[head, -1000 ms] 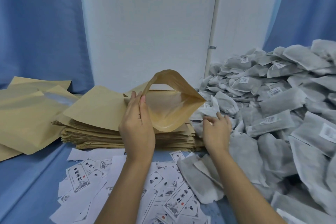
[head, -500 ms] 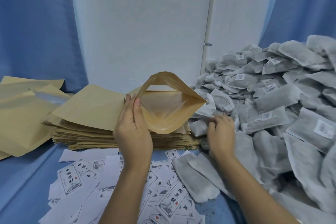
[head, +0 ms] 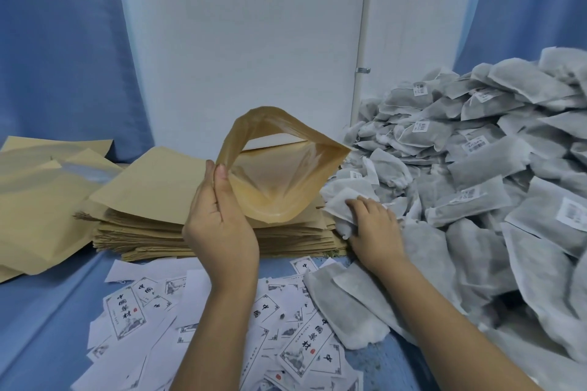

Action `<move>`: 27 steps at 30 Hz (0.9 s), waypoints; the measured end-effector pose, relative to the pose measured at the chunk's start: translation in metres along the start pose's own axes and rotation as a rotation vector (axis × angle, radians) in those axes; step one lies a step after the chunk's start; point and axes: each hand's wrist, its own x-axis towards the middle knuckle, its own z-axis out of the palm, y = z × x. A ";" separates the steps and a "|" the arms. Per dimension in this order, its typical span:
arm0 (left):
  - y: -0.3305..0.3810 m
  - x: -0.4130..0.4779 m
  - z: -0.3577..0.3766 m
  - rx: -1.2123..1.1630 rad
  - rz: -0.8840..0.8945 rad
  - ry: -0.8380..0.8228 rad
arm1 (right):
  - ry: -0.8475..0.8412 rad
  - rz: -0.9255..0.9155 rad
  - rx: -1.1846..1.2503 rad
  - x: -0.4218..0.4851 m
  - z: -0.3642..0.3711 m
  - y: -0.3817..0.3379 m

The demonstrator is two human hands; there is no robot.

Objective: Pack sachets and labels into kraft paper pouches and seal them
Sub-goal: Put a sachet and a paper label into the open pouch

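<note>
The left hand (head: pixel 219 225) pinches the left edge of the open kraft pouch (head: pixel 276 187), above the pouch stack (head: pixel 143 232). Just right of the pouch, the right hand (head: pixel 374 228) clutches a sachet (head: pixel 340 203) at the heap (head: pixel 476 168); labels (head: pixel 127 311) lie below.

Packing wkshp (sachet heap (head: pixel 476 174), pouch stacks (head: pixel 143 233))

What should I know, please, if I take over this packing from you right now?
Left hand holds the open pouch by its mouth, over the stack of pouches.
Right hand grips a sachet at the near edge of the heap.
Labels lie loose on the cloth in front.
Done: pouch opened; it looks empty.
Left: sachet in, label in, seal.
</note>
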 end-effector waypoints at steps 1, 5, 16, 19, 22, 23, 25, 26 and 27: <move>-0.001 0.000 0.000 -0.005 -0.006 0.003 | 0.014 0.018 -0.011 0.001 0.002 0.000; -0.001 -0.001 -0.001 -0.030 -0.029 0.017 | 0.039 0.080 -0.036 0.004 0.007 0.000; 0.003 0.006 -0.008 -0.092 -0.031 0.062 | 0.288 0.080 0.140 -0.002 0.001 -0.004; 0.004 0.007 -0.009 -0.112 -0.036 0.072 | 0.151 0.092 0.073 -0.003 0.003 -0.005; 0.005 0.007 -0.009 -0.106 -0.038 0.074 | 0.017 0.103 -0.041 -0.001 0.010 -0.004; 0.005 0.007 -0.009 -0.100 -0.039 0.075 | -0.012 0.113 -0.059 0.002 0.012 -0.004; 0.004 0.006 -0.008 -0.085 -0.039 0.074 | -0.043 0.128 -0.102 0.009 0.014 -0.004; 0.004 0.005 -0.007 -0.080 -0.044 0.069 | -0.042 0.129 -0.138 0.013 0.015 -0.004; 0.003 0.005 -0.007 -0.076 -0.050 0.064 | -0.030 0.129 -0.177 0.017 0.015 -0.004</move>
